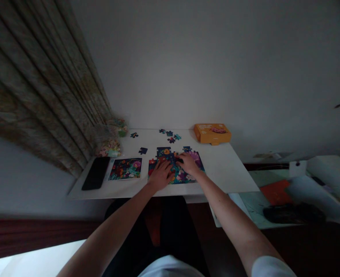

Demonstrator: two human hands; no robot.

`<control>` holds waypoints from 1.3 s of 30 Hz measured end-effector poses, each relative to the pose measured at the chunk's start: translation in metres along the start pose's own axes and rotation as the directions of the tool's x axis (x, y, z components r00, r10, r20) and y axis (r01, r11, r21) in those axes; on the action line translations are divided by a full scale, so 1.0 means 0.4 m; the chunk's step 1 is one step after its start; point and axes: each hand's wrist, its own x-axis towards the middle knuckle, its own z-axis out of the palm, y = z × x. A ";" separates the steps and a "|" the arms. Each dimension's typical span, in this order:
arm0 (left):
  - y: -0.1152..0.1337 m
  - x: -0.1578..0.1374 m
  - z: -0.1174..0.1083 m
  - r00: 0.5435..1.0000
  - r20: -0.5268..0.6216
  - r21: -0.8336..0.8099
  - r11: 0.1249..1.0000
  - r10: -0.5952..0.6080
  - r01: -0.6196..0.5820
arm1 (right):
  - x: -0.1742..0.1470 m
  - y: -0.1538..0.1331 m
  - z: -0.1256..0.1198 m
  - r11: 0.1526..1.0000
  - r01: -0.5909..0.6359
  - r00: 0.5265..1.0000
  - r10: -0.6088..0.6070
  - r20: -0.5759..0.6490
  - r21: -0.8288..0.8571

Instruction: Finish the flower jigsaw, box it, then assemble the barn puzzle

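judging by its look, the puzzle (184, 177) is light, stiff card, likely to part at its joints if lifted. grip loose pieces (143, 150) by opposite edges; keep the joined area flat. the puzzle lies toward the near side of the table (221, 169), partly under the left hand (161, 175) and right hand (189, 163). the left rests palm-down, fingers slightly spread, pinching nothing visible. the right curls over the middle, fingertips narrowly spaced; whether they hold a piece cannot be told.
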 end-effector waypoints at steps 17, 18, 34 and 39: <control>0.031 -0.018 -0.017 0.976 -0.127 0.035 0.982 -0.179 0.185 | -0.144 -0.131 0.034 0.993 0.005 0.998 0.003 0.070 -0.117; 0.031 -0.017 -0.019 0.977 -0.122 0.037 0.982 -0.177 0.183 | -0.144 -0.126 0.035 0.994 0.015 0.998 -0.008 0.066 -0.105; -0.006 -0.015 -0.032 0.995 -0.015 0.077 0.992 -0.102 0.103 | -0.136 0.001 -0.015 0.996 -0.017 0.994 0.007 -0.106 -0.087; -0.048 -0.011 -0.056 0.998 0.051 0.052 0.998 -0.032 0.029 | -0.133 0.152 -0.068 0.990 -0.110 0.965 0.084 -0.247 -0.094</control>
